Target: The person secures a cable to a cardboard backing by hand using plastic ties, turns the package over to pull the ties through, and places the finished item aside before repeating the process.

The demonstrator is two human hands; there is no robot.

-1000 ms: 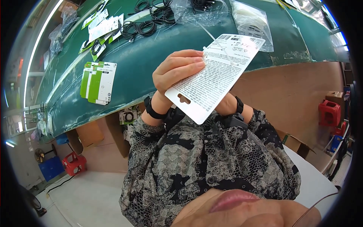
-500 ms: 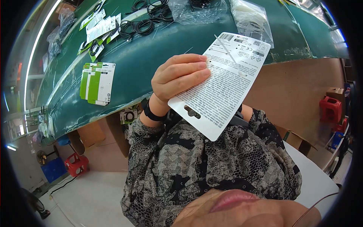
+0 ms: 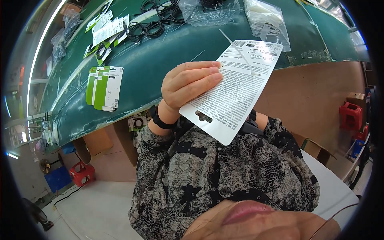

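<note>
The white packaging card (image 3: 234,90), printed with dense text on the side facing me and punched with a hang slot near its lower edge, is held up in front of my chest, tilted so its top corner leans right, above the near edge of the green work table (image 3: 168,56). My left hand (image 3: 188,86) is closed on the card's left edge, fingers (image 3: 204,76) laid flat across the printed face. My right hand is hidden behind the card, so I cannot tell whether it grips. A black band (image 3: 160,120) sits on my left wrist. On the table to the left lies a small stack of green-and-white cards (image 3: 105,88). Farther back lie coiled black cables (image 3: 154,28), more white cards (image 3: 106,28), and clear plastic bags (image 3: 266,20).
</note>
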